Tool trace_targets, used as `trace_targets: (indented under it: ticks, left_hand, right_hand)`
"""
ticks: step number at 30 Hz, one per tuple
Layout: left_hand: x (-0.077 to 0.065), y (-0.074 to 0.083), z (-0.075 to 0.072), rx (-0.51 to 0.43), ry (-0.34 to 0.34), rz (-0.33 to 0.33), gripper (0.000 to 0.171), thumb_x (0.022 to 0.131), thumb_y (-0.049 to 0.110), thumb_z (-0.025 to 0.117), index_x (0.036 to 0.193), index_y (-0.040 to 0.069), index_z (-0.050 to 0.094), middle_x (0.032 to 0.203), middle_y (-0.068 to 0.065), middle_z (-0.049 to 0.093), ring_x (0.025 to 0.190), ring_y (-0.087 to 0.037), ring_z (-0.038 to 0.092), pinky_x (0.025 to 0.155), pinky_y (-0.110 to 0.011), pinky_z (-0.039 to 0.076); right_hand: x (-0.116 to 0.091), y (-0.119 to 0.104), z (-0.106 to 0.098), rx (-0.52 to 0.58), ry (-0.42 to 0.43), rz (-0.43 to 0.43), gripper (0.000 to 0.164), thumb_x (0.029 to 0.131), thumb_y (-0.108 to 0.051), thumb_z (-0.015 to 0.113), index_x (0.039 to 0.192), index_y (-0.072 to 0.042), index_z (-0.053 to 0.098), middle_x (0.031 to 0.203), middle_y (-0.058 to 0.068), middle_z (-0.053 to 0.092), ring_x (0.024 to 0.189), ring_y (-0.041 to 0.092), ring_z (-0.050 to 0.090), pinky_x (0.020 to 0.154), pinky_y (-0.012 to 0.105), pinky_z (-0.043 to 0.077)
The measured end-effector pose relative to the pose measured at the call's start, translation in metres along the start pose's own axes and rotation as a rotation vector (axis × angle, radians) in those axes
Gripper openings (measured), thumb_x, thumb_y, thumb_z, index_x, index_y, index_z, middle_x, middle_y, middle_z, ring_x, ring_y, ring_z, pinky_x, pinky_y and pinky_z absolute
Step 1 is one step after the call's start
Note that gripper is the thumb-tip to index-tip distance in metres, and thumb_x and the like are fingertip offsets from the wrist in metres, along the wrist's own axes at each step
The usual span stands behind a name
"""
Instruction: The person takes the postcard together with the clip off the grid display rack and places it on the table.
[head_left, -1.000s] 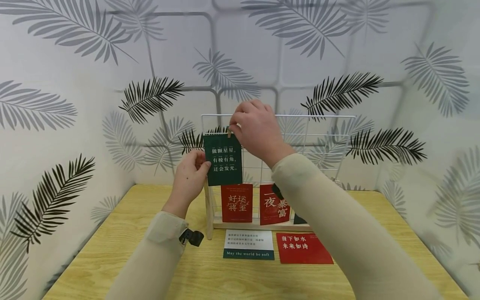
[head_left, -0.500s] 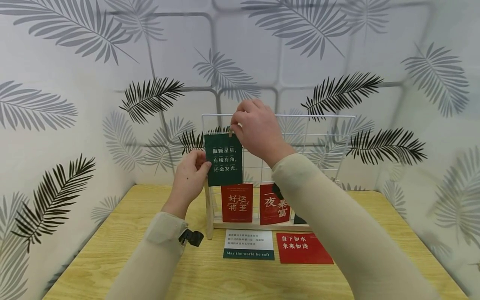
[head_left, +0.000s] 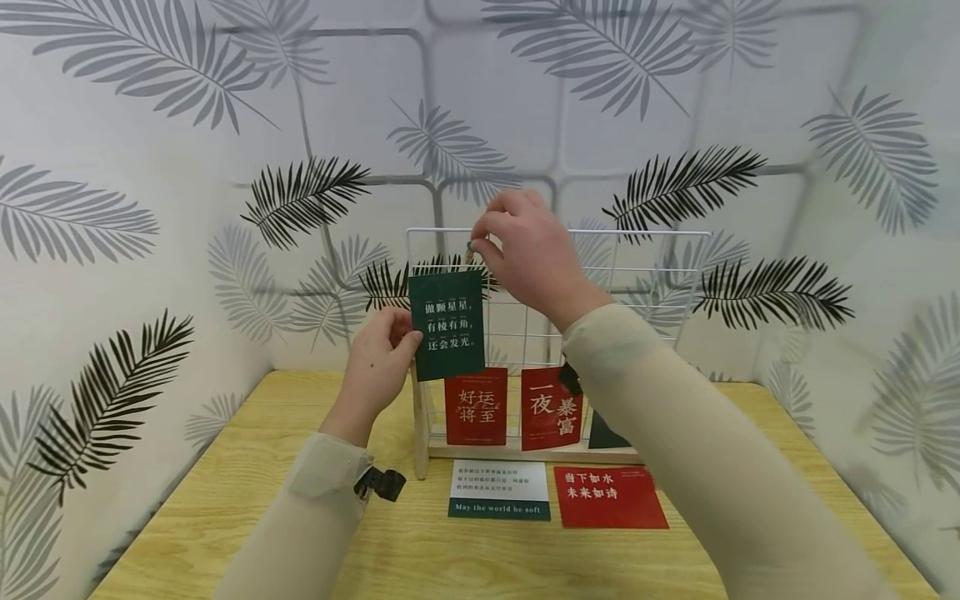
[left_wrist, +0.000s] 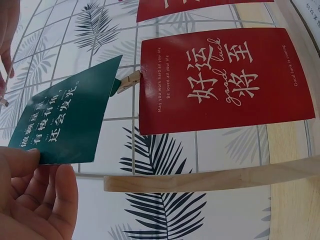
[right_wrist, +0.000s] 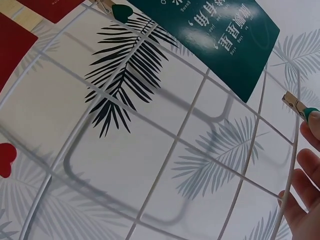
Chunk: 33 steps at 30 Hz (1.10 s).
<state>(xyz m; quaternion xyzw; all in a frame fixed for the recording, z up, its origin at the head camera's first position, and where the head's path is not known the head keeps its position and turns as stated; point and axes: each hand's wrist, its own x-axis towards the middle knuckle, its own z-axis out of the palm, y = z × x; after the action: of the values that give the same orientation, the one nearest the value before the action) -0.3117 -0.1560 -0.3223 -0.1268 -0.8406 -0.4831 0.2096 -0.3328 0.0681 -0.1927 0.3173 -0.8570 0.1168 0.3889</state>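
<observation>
My left hand [head_left: 378,362] pinches the left edge of a dark green card [head_left: 448,327] with white Chinese writing. The card hangs slightly tilted in front of the upper left of a white wire grid rack [head_left: 645,270]. Above its top right corner, my right hand [head_left: 531,254] pinches a small wooden clothespin [right_wrist: 293,103] with a green heart on its end. A gap separates clothespin and card in the right wrist view. Just below, a red card [left_wrist: 225,82] is clipped to the grid by another wooden clothespin [left_wrist: 129,81].
A second red card [head_left: 551,408] hangs beside the first, with a dark green one [head_left: 603,433] partly behind my right sleeve. On the wooden table [head_left: 480,567] lie a white-and-green card [head_left: 498,487] and a red card [head_left: 611,497], before the rack's wooden base [head_left: 480,453].
My right hand has moved up and right, taking the clothespin off the green card's top edge. The card has dropped a little and tilted in my left hand.
</observation>
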Motion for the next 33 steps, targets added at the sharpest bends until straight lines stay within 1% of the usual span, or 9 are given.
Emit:
trace_targets:
  ticks: [7, 14, 21, 26, 33]
  left_hand:
    - [-0.005, 0.001, 0.0, -0.015, -0.011, -0.003, 0.018, 0.103, 0.012, 0.059, 0.12, 0.006, 0.055, 0.101, -0.011, 0.059, 0.083, -0.025, 0.058, 0.074, -0.039, 0.055]
    - [-0.011, 0.003, 0.001, -0.018, -0.028, -0.008, 0.017, 0.103, 0.012, 0.059, 0.119, 0.006, 0.055, 0.102, -0.011, 0.059, 0.086, -0.024, 0.059, 0.074, -0.037, 0.057]
    - [-0.015, 0.008, 0.0, -0.031, -0.04, -0.012, 0.018, 0.103, 0.013, 0.06, 0.12, 0.007, 0.055, 0.102, -0.01, 0.06, 0.087, -0.024, 0.059, 0.075, -0.037, 0.058]
    - [-0.021, 0.011, 0.002, -0.025, -0.051, 0.003, 0.02, 0.103, 0.014, 0.061, 0.122, 0.009, 0.057, 0.103, -0.009, 0.061, 0.087, -0.023, 0.06, 0.075, -0.036, 0.058]
    - [-0.028, 0.015, 0.005, -0.026, -0.067, 0.017, 0.018, 0.102, 0.013, 0.061, 0.119, 0.01, 0.057, 0.1, -0.007, 0.06, 0.085, -0.022, 0.06, 0.074, -0.035, 0.058]
  right_hand:
    - [-0.007, 0.004, -0.006, 0.017, 0.018, -0.022, 0.01, 0.097, -0.02, 0.068, 0.097, -0.012, 0.075, 0.11, 0.005, 0.059, 0.112, 0.027, 0.05, 0.092, 0.037, 0.046]
    - [-0.018, 0.004, -0.009, 0.021, 0.014, -0.059, 0.009, 0.096, -0.019, 0.069, 0.095, -0.013, 0.076, 0.11, 0.006, 0.06, 0.114, 0.028, 0.05, 0.101, 0.039, 0.043]
    - [-0.029, 0.006, -0.01, 0.012, 0.013, -0.082, 0.009, 0.096, -0.018, 0.069, 0.094, -0.013, 0.076, 0.109, 0.006, 0.061, 0.111, 0.028, 0.052, 0.099, 0.04, 0.044]
    - [-0.041, 0.009, -0.015, 0.021, 0.03, -0.11, 0.009, 0.095, -0.017, 0.069, 0.093, -0.011, 0.075, 0.109, 0.008, 0.061, 0.111, 0.03, 0.052, 0.104, 0.042, 0.04]
    - [-0.062, 0.018, -0.025, 0.024, 0.056, -0.12, 0.007, 0.093, -0.017, 0.073, 0.093, -0.01, 0.075, 0.11, 0.009, 0.062, 0.114, 0.031, 0.052, 0.108, 0.045, 0.038]
